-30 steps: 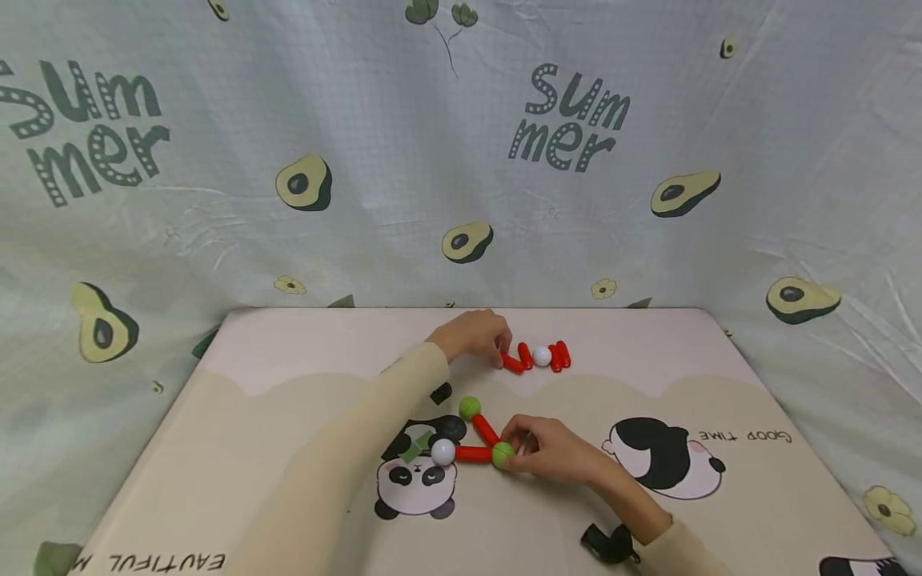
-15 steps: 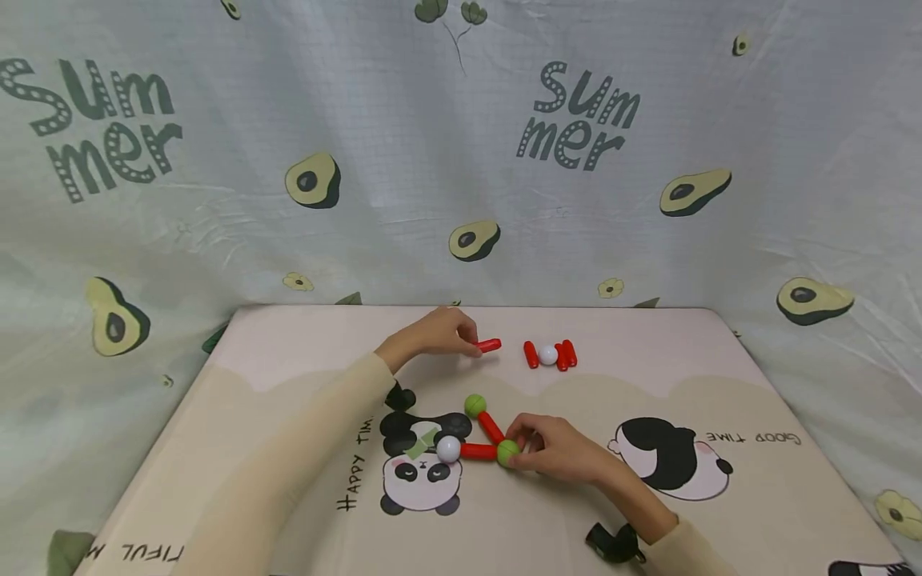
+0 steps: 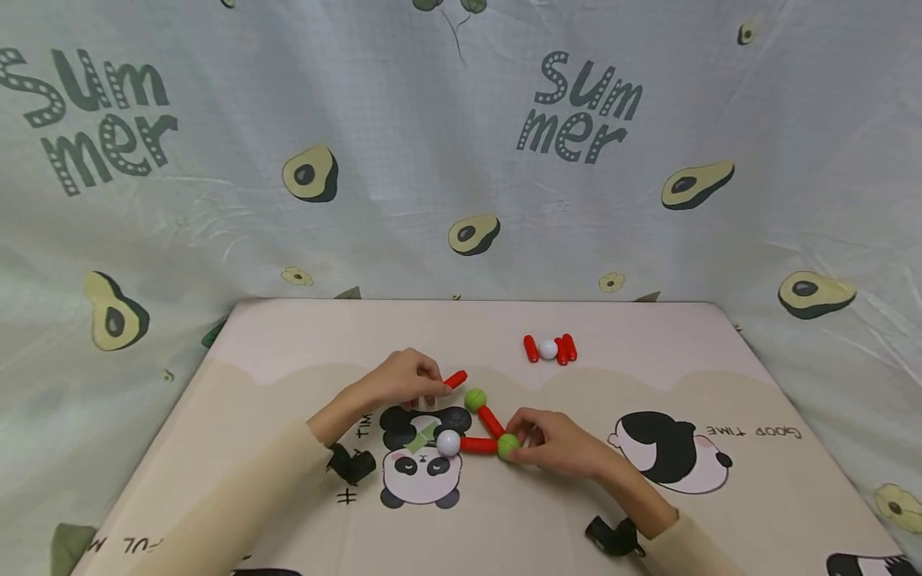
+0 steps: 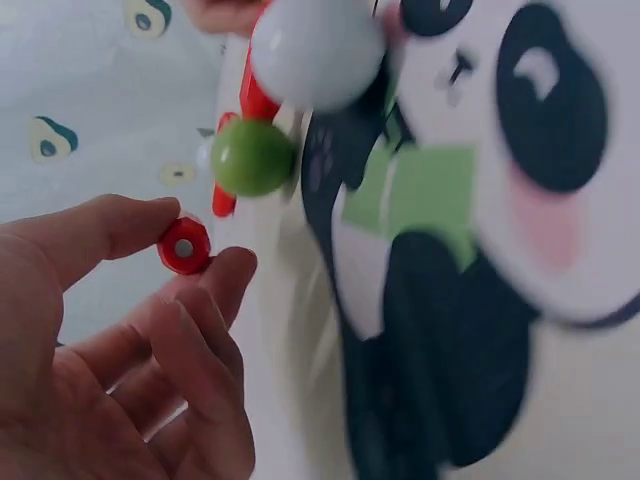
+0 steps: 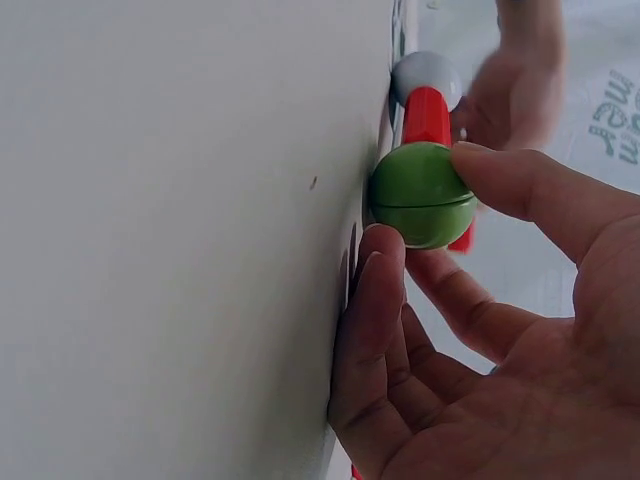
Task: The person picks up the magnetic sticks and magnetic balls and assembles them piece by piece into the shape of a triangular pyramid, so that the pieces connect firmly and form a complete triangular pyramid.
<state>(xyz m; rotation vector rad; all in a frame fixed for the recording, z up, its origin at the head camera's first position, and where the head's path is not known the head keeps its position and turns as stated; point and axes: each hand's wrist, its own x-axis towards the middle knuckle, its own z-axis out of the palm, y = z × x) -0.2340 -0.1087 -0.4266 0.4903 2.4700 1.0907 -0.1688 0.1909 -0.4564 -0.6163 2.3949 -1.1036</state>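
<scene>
One loose red rod point(image 3: 455, 379): your left hand point(image 3: 399, 380) pinched it mid-frame in the head view, left of the upper green ball point(image 3: 475, 399) and apart from it.
Right hand point(image 3: 551, 442): you had it clamped on the lower green ball point(image 3: 507, 446), below and right of centre.
White ball point(image 3: 448, 442): a level red rod point(image 3: 479, 446) joined it to the lower green ball; a slanting red rod point(image 3: 491, 422) linked both green balls.
Three red rods point(image 3: 531, 349): they lay beside a second white ball point(image 3: 548, 349), right of upper centre.
</scene>
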